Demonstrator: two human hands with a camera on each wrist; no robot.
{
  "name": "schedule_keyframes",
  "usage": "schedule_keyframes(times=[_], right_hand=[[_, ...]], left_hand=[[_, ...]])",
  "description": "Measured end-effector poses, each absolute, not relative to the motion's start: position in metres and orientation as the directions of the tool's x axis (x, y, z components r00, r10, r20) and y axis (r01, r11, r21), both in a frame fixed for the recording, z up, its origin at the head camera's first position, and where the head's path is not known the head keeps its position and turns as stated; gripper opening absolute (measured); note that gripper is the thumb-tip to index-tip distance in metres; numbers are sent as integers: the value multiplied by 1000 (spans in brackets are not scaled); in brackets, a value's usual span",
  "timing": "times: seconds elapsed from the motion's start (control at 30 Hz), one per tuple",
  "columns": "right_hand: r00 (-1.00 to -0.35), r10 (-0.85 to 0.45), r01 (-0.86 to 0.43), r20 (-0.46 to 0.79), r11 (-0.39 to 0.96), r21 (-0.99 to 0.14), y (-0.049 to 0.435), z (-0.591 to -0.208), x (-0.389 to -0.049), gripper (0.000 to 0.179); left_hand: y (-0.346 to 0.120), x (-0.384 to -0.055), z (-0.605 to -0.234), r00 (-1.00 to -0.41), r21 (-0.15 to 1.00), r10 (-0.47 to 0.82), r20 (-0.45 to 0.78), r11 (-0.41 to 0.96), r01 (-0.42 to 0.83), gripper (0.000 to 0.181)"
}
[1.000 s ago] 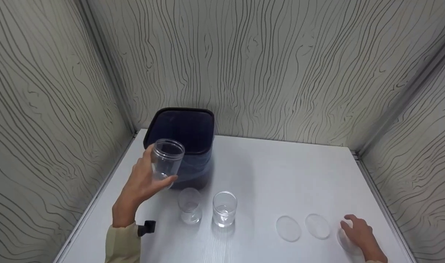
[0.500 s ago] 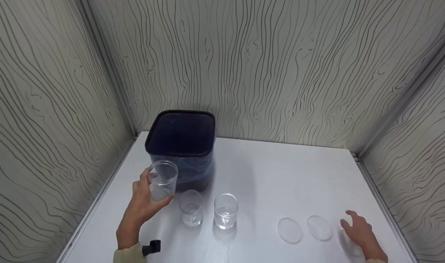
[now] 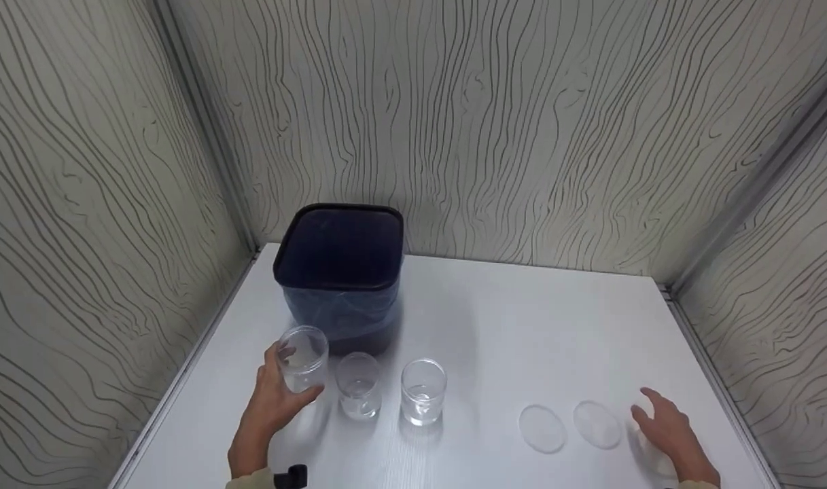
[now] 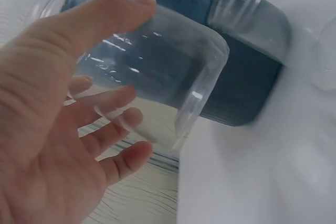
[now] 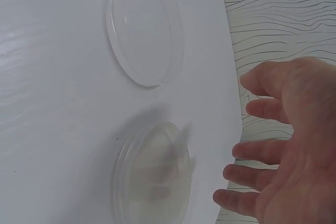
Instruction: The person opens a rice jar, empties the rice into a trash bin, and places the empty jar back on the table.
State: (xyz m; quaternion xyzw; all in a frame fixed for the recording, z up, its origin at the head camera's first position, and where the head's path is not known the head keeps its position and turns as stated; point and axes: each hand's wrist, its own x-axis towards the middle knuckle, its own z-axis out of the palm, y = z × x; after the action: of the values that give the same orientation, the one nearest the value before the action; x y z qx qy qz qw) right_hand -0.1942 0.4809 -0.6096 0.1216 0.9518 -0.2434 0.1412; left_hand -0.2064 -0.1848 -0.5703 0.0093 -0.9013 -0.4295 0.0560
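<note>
My left hand (image 3: pixel 270 401) holds a clear plastic jar (image 3: pixel 306 360), thumb on one side and fingers on the other. Its mouth faces up in the head view, just left of two more clear jars, one in the middle (image 3: pixel 359 390) and one on the right (image 3: pixel 423 394), both upright on the white table. Close up in the left wrist view, the held jar (image 4: pixel 163 56) looks see-through. Over on the right, my right hand (image 3: pixel 671 431) hovers with fingers spread, holding nothing. Beneath it lies a round clear lid (image 5: pixel 152 177); two similar lids, a nearer (image 3: pixel 597 424) and a farther (image 3: pixel 542 429), lie to its left.
A dark-rimmed blue bin (image 3: pixel 345 309) stands at the back left, right behind the jars. Wood-patterned panels close in the white table (image 3: pixel 522 326) at the back (image 3: pixel 454 136), left (image 3: pixel 80 204) and right (image 3: pixel 780 292).
The left hand has come down and toward me with the jar, from in front of the bin's rim to beside the other jars. The right hand has barely moved.
</note>
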Motion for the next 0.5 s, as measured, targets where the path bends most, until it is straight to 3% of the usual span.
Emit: schedule_keyframes(times=[0.5], right_hand=[[-949,141,258,-283,861,-438,468,-601,-200,73]], left_hand=[[-185,-216,-632,-997,826,-64,36,563,-6,101]])
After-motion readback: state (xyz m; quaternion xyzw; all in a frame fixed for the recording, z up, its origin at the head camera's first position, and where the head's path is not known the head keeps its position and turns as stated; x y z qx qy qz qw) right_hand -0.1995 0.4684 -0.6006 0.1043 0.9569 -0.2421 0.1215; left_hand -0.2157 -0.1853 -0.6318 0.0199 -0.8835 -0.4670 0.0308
